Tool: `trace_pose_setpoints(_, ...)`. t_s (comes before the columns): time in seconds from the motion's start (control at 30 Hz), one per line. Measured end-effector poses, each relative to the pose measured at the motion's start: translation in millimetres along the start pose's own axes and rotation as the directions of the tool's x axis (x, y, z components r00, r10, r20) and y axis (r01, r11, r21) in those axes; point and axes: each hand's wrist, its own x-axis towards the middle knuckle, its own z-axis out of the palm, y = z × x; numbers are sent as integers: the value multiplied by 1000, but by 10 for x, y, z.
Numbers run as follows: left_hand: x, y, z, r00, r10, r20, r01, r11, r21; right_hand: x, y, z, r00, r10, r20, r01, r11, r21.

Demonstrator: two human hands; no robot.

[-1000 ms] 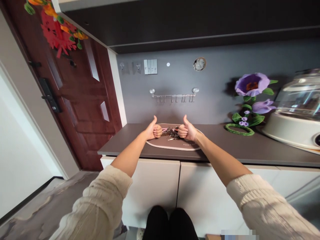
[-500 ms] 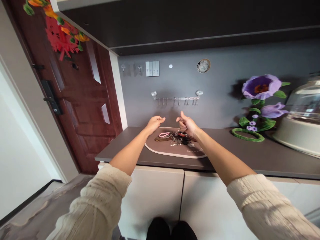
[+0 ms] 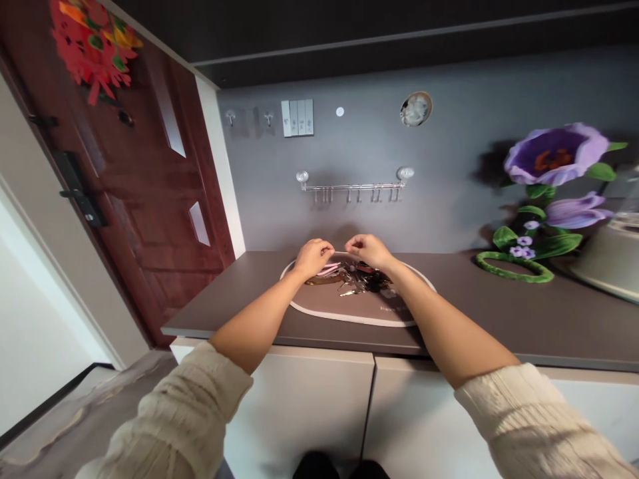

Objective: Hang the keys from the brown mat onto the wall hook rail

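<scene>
The keys (image 3: pixel 360 283) lie in one tangled heap, too jumbled to count, below and between the two hands, long axis running left to right, their bulk nearer the right hand (image 3: pixel 369 251). One pink loop (image 3: pixel 327 270) sits just under the left hand (image 3: pixel 315 254). Both hands have curled fingers drawn toward the thumbs; whether either pinches anything, I cannot tell. One mat (image 3: pixel 344 314) spreads beneath; beyond the hands hang one rail (image 3: pixel 349 187) and, farther left, two hooks (image 3: pixel 268 118).

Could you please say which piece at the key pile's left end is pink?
The looped strap near the left hand, farther back on the mat; the piece in front of it is brown.
</scene>
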Motion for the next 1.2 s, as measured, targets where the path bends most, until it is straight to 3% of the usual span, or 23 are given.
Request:
trace_pose_setpoints(0.13,-17,-37,4,1000,-20,16,20,1000,15,-58,51,-91,992,31,125,-20,996,-89)
trace_pose_setpoints(0.3,-23,-52,27,999,-4,48,3,1000,25,-74,61,-46,972,18,236,15,991,-135)
trace_pose_setpoints(0.57,-17,-15,25,998,-2,64,1,1000,11,-47,68,46,976,19,217,59,935,-350)
trace_pose_setpoints(0.97,-21,16,9,992,28,126,-37,997,69,-44,71,23,993,-49,109,64,989,-131)
trace_pose_setpoints(1.2,-14,51,-11,996,50,80,-55,996,67,-26,28,51,995,-90,34,93,990,-104)
